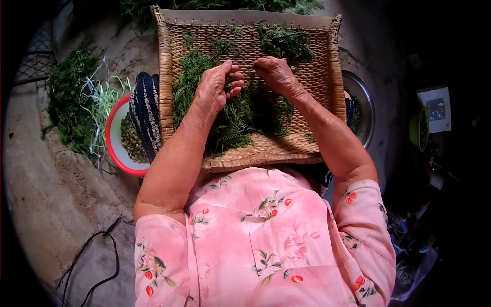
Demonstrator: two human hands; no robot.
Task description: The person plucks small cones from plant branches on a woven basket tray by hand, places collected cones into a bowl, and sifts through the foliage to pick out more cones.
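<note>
A woven wicker tray (250, 31) rests across my lap with feathery green sprigs (238, 115) spread over it. My left hand (221, 84) is above the sprigs on the tray's left half, its fingers loosely bent and apart, with nothing visible in them. To its right, my right hand (276, 74) has thumb and fingers pinched together. Whatever is in that pinch is too small to make out. A separate clump of sprigs (286, 42) lies just beyond the right hand, near the tray's upper right corner.
Left of the tray stands a red-rimmed white basin (116, 148) holding small round green pieces (132, 140). More greenery (71, 97) and pale plastic strips (99, 105) lie beside it. A metal bowl (367, 110) stands at right, a green bowl (420, 129) farther off. A black cable (115, 256) crosses the floor.
</note>
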